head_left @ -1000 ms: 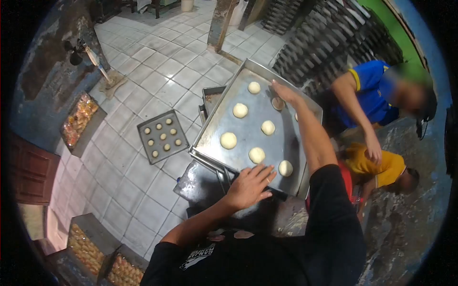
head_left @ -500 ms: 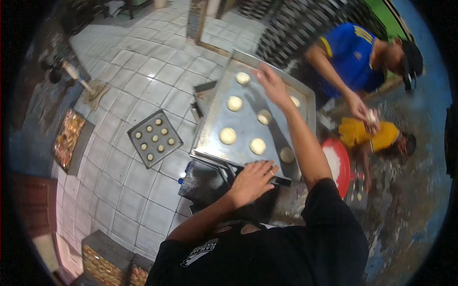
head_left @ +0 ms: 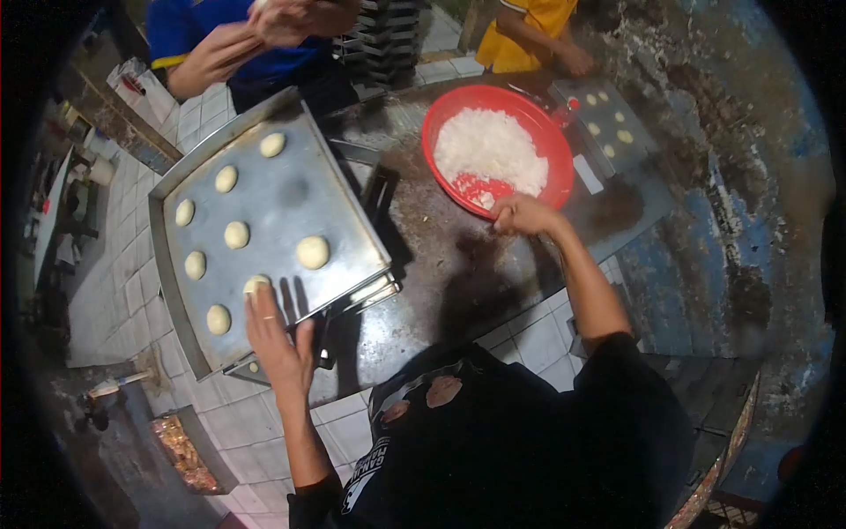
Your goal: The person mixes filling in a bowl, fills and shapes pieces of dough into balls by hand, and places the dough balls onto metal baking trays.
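Observation:
A large metal tray (head_left: pixel 291 196) with several round dough balls lies tilted on the left side of the table. Over its near edge is my left hand (head_left: pixel 275 342), fingers spread, the fingertips at a dough ball (head_left: pixel 256 285). My right hand (head_left: pixel 523 216) is closed at the near rim of a red basin (head_left: pixel 560 176), which holds a white, crumbly heap (head_left: pixel 490 150). Whether its fingers grip the rim or something else is too small to tell.
A person in blue (head_left: pixel 207 26) stands beyond the tray, hands together. Another person in yellow (head_left: pixel 520 35) stands beyond the basin. At the right is a smaller tray (head_left: pixel 608 126) with dough pieces. A packed box (head_left: pixel 187 454) sits at the lower left.
The view has turned to the right, bringing the red basin to the middle. My right hand has left the tray and moved to the basin's rim; my left hand stays by the tray's near edge.

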Motion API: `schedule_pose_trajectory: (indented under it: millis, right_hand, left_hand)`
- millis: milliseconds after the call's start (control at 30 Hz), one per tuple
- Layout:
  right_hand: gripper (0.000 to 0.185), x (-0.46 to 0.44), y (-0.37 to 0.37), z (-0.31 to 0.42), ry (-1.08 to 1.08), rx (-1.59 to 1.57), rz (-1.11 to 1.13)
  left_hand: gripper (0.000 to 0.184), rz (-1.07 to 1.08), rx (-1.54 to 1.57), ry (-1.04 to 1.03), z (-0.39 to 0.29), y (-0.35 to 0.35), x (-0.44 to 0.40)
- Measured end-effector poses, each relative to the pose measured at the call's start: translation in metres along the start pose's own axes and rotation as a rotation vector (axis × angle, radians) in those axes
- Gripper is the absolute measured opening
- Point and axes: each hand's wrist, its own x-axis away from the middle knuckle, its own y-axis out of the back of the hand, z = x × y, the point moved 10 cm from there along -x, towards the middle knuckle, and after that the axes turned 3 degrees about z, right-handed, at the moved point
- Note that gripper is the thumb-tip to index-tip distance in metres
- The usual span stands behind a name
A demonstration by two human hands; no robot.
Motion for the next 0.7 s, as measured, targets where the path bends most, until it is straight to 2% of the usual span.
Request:
schedule_pose_trajectory:
  millis: [67,133,167,233,267,333,467,533,600,667,700]
  right_hand:
    - [0.027,-0.030,0.057,-0.029,0.062,0.218,-0.257]
    - [0.032,-0.071,0.084,-0.057,0.121,0.252,-0.377]
    - [0.032,-0.086,0.082,-0.066,0.123,0.223,-0.353]
    - [0.025,-0.110,0.095,-0.053,0.263,0.229,-0.483]
    - [0.025,-0.125,0.091,-0.050,0.279,0.211,-0.463]
    - [0.023,-0.146,0.085,-0.048,0.219,0.417,-0.499]
    - [0.027,-0.184,0.055,-0.054,0.303,0.481,-0.464]
    - [0.028,-0.186,0.047,-0.058,0.348,0.349,-0.446]
    - [0.032,-0.204,0.039,-0.066,0.349,0.582,-0.363]
    - [0.031,-0.201,0.060,-0.082,0.354,0.417,-0.462]
    - [0.025,-0.174,0.069,-0.064,0.453,0.304,-0.459]
  left_hand:
    - [0.069,-0.140,-0.087,0.004,-0.030,0.009,-0.018]
    - [0.068,-0.189,-0.132,0.013,-0.050,-0.008,-0.038]
    - [0.066,-0.250,-0.153,0.044,-0.054,-0.014,-0.039]
    - [0.065,-0.192,-0.260,0.084,-0.055,-0.044,-0.040]
    - [0.064,-0.146,-0.338,0.119,-0.056,-0.054,-0.042]
    - [0.058,-0.212,-0.381,0.099,-0.064,-0.051,-0.039]
    - [0.055,-0.212,-0.245,0.163,-0.055,-0.057,-0.031]
    - [0.054,-0.221,-0.136,0.172,-0.053,-0.057,-0.026]
    - [0.056,-0.245,-0.074,0.183,-0.074,-0.049,-0.015]
    - [0.061,-0.191,-0.143,0.136,-0.083,-0.048,0.005]
    - [0.061,-0.216,-0.145,0.139,-0.085,-0.040,0.016]
